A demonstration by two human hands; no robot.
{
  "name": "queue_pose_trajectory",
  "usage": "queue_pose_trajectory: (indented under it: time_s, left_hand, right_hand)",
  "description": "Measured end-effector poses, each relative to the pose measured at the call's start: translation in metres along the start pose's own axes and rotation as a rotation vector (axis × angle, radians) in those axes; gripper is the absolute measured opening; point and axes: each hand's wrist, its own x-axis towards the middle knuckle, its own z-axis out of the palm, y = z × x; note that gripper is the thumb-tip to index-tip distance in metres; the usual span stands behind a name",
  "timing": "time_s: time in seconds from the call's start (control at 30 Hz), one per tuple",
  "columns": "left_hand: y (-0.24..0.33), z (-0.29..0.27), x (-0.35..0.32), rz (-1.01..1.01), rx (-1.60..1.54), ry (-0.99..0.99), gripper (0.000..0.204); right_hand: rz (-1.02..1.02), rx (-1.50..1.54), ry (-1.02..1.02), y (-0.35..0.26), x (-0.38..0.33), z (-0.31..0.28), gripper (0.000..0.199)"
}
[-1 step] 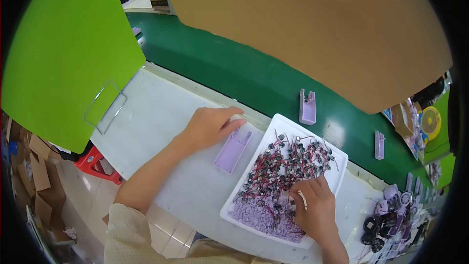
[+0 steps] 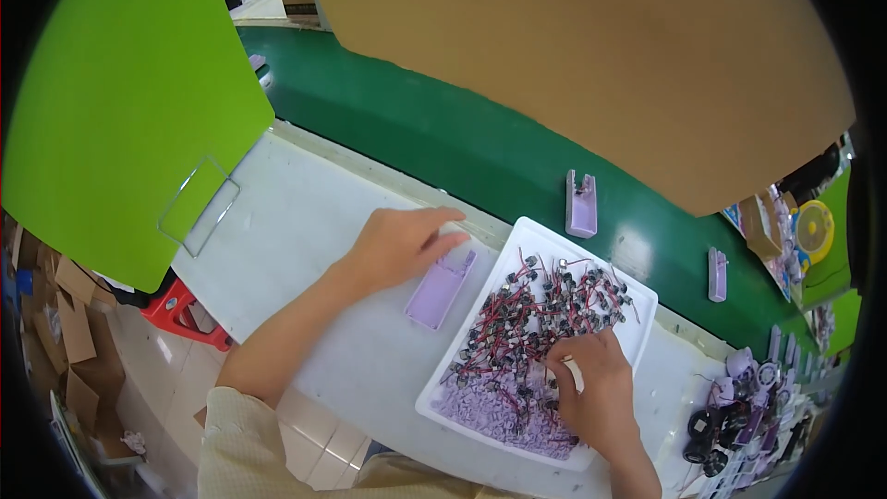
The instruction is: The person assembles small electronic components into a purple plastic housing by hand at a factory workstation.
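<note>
I see a brown board (image 2: 591,46) filling the top and upper right of the frame, and a bright green panel (image 2: 129,111) covering the upper left. Below them a white table (image 2: 305,194) slants from left of centre to the lower right, with a dark green belt (image 2: 443,139) running along its far edge. The white tray (image 2: 525,226) sits on the table right of centre, low in the frame; wired parts (image 2: 545,305) with red leads crowd its upper and middle area, and small purple bits (image 2: 480,407) fill its bottom end. A mixed heap (image 2: 762,388) of purple and black pieces lies at the lower right, and a red stool (image 2: 189,314) stands on the floor at the lower left. My left hand (image 2: 393,242) is near the centre, its thumb and fingers apart beside the far end of a purple shell (image 2: 439,291); I cannot tell whether the thumb touches it. That shell lies on the table just left of the tray. My right hand (image 2: 596,379) is over the tray's right half, thumb and forefinger curled close among the leads; I cannot tell whether they grip anything. Two smaller purple pieces rest on the belt: an open case (image 2: 582,208) above the tray and a slim part (image 2: 718,275) farther right.
</note>
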Motion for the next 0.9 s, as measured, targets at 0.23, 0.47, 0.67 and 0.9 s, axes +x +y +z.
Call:
queue_pose_trajectory:
  time_s: [0.23,0.47,0.67,0.9]
  left_hand:
    - [0.059,0.001,-0.022,0.762,0.217,0.423,0.046]
    - [0.055,0.005,-0.024,0.677,0.077,0.472,0.031]
    - [0.059,0.003,-0.026,0.406,-0.249,0.318,0.019]
    - [0.06,0.002,-0.02,0.031,-0.645,0.126,0.008]
  right_hand:
    - [0.36,0.862,-0.078,-0.007,0.042,0.016,0.019]
    - [0.386,0.888,-0.216,-0.015,0.065,0.013,0.008]
    - [0.401,1.061,-0.331,-0.012,0.074,-0.001,0.013]
    - [0.116,0.68,0.003,-0.016,0.071,0.023,0.032]
